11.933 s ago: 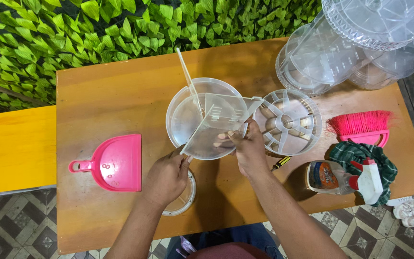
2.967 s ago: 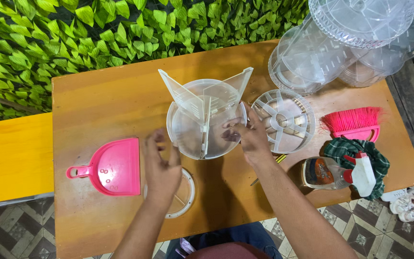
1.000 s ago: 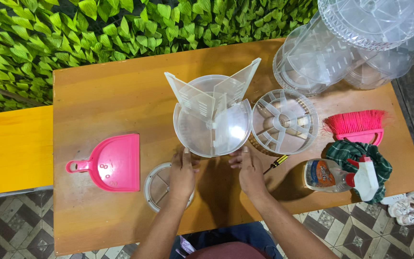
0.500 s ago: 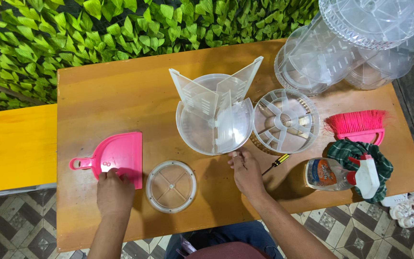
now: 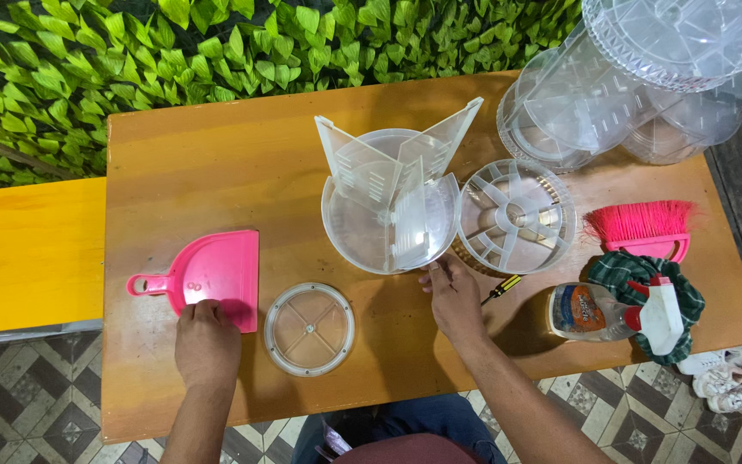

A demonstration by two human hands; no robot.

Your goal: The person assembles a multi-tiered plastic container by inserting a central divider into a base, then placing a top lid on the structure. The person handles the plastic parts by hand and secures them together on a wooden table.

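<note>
Dustpan under left hand, round lid beside, screwdriver near right hand

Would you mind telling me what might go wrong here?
The tall divider stands upright in the clear tub, steadied only by right hand fingertips at the rim; it may tip. The screwdriver beside that hand could roll. Left hand on the pink dustpan might nudge the round lid.

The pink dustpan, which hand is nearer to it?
Left. The left hand rests on the near edge of the dustpan, fingers touching it. The right hand is far off to its right, at the rim of the clear tub.
</note>
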